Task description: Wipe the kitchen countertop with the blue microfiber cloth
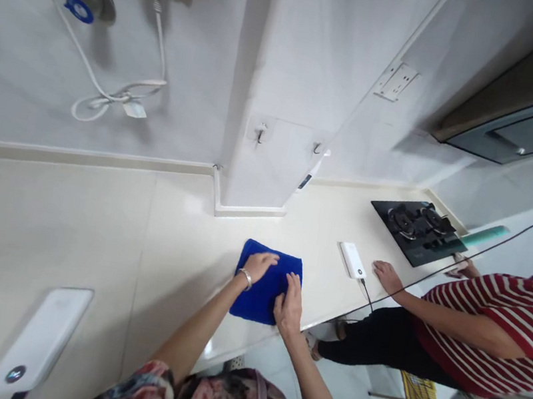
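A blue cloth (258, 296) lies flat on the pale countertop, close to its front edge, in a roughly square shape. My left hand (260, 266), with a bracelet at the wrist, is over the upper part of the cloth with its fingers stretched out. Over the cloth's right edge is my right hand (290, 303), its fingers slightly bent and the thumb apart. Neither hand grips the cloth; whether the fingertips press on it I cannot tell.
A white power bank (42, 336) lies at the left of the countertop (90, 225), another power bank (352, 260) with a cable to the right. Beyond is a black gas hob (418, 230). A person in a striped shirt (491, 316) stands at the right, one hand on the counter. A wall pillar (266, 166) juts out behind the cloth.
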`<state>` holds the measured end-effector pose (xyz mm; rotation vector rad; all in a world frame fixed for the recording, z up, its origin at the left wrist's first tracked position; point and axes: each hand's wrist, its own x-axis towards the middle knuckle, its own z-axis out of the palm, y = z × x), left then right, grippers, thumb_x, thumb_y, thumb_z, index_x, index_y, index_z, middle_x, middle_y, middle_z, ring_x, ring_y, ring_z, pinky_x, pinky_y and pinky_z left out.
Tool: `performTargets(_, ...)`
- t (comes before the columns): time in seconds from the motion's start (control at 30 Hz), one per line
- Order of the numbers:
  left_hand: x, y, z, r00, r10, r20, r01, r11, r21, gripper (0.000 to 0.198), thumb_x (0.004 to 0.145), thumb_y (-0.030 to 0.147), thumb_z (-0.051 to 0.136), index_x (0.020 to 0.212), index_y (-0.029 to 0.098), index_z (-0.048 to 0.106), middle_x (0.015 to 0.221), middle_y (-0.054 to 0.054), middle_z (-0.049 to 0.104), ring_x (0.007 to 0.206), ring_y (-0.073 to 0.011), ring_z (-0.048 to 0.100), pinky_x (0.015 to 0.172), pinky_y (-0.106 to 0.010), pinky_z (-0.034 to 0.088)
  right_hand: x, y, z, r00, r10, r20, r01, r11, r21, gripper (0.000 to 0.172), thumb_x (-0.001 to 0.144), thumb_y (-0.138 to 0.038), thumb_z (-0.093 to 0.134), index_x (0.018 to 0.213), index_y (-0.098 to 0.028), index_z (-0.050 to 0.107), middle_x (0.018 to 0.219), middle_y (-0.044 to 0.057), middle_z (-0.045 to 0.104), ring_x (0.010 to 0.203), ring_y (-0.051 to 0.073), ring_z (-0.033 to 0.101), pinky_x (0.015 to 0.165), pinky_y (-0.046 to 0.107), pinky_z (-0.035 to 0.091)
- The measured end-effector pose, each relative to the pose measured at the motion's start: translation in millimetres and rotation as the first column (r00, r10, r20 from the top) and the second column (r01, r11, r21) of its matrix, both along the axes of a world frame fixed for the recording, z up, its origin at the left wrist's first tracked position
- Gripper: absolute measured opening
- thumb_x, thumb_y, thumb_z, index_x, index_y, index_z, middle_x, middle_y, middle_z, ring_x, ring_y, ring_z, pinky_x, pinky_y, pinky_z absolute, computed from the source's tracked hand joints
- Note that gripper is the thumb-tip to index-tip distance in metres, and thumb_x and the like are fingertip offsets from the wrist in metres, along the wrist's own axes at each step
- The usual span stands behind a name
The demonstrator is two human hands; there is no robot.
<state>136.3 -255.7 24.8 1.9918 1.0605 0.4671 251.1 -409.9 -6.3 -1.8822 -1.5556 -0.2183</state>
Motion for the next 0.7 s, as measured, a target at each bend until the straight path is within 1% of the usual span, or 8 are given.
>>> performTargets(0.07,-23,29,5.2,0.99,0.142,-0.011,-0.142,0.99,0.013,0.051,0.103,0.026,0.03,0.141,0.017,0.063,0.135,-0.01,0.071,0.126,-0.0185,0.065,0.115,-0.035,0.048,-13,17,1.9,0.997,0.017,0.075,-0.01,0.995,-0.1,0.062,0.097,-0.017,0.038,0.158,-0.014,0.037,0.161,0.017,0.043,0.158,0.031,0.027,0.124,0.061,0.037)
performTargets(0.17,-59,50,4.9,0.938,0.339,-0.069,-0.336,0.94,0.054,0.056,0.1,0.021,0.035,0.151,0.005,0.05,0.155,-0.02,0.052,0.147,-0.0262,0.047,0.127,-0.044,0.032,-36,39,1.3,0.988,0.035,0.153,0.018,0.942,-0.334,0.063,0.1,-0.025,0.042,0.161,-0.016,0.035,0.168,0.016,0.035,0.16,0.036,0.021,0.126,0.065,0.027)
performTargets(0.23,-82,49,-0.8,0.884,0.447,-0.139,-0.438,0.894,0.091,0.061,0.096,0.022,0.043,0.153,0.0,0.045,0.164,-0.026,0.036,0.157,-0.036,0.027,0.13,-0.056,0.019,-47,49,-0.7,0.982,0.057,0.18,0.032,0.89,-0.456,0.064,0.101,-0.034,0.045,0.163,-0.018,0.034,0.171,0.016,0.027,0.16,0.039,0.018,0.126,0.068,0.021)
performTargets(0.33,-117,33,-12.6,0.763,0.573,-0.3,-0.54,0.819,0.193,0.066,0.095,0.028,0.051,0.156,0.004,0.044,0.17,-0.029,0.018,0.16,-0.0459,0.007,0.127,-0.068,0.008,-44,56,-0.1,0.974,0.123,0.191,-0.007,0.855,-0.518,0.07,0.102,-0.045,0.048,0.164,-0.02,0.03,0.173,0.017,0.017,0.16,0.043,0.013,0.126,0.069,0.014)
performTargets(0.43,-142,16,-20.5,0.668,0.621,-0.409,-0.563,0.782,0.269,0.067,0.099,0.039,0.048,0.159,0.009,0.042,0.172,-0.028,0.008,0.16,-0.0469,0.001,0.126,-0.069,0.005,-12,59,4.8,0.953,0.248,0.172,-0.123,0.841,-0.527,0.069,0.102,-0.046,0.046,0.165,-0.023,0.029,0.174,0.014,0.017,0.161,0.038,0.014,0.129,0.062,0.013)
performTargets(0.5,-150,8,-22.0,0.62,0.647,-0.445,-0.585,0.758,0.287,0.069,0.1,0.045,0.043,0.16,0.011,0.04,0.173,-0.027,0.004,0.159,-0.0468,-0.001,0.126,-0.069,0.005,18,63,6.9,0.939,0.303,0.161,-0.178,0.832,-0.525,0.067,0.103,-0.046,0.045,0.165,-0.023,0.03,0.174,0.011,0.019,0.161,0.035,0.016,0.13,0.058,0.013)
performTargets(0.6,-149,4,-20.6,0.537,0.677,-0.504,-0.639,0.716,0.28,0.071,0.102,0.049,0.034,0.162,0.01,0.036,0.173,-0.026,0.006,0.159,-0.0465,-0.002,0.126,-0.068,0.005,63,74,5.5,0.948,0.276,0.157,-0.16,0.843,-0.514,0.067,0.102,-0.044,0.044,0.164,-0.022,0.031,0.174,0.011,0.02,0.161,0.034,0.017,0.131,0.056,0.012)
performTargets(0.7,-143,2,-18.1,0.485,0.679,-0.551,-0.652,0.701,0.289,0.072,0.103,0.049,0.026,0.163,0.01,0.034,0.173,-0.024,0.011,0.16,-0.0444,0.001,0.128,-0.064,0.005,99,92,2.5,0.963,0.203,0.176,-0.09,0.861,-0.501,0.066,0.103,-0.042,0.041,0.164,-0.02,0.032,0.173,0.012,0.022,0.161,0.034,0.018,0.13,0.057,0.012)
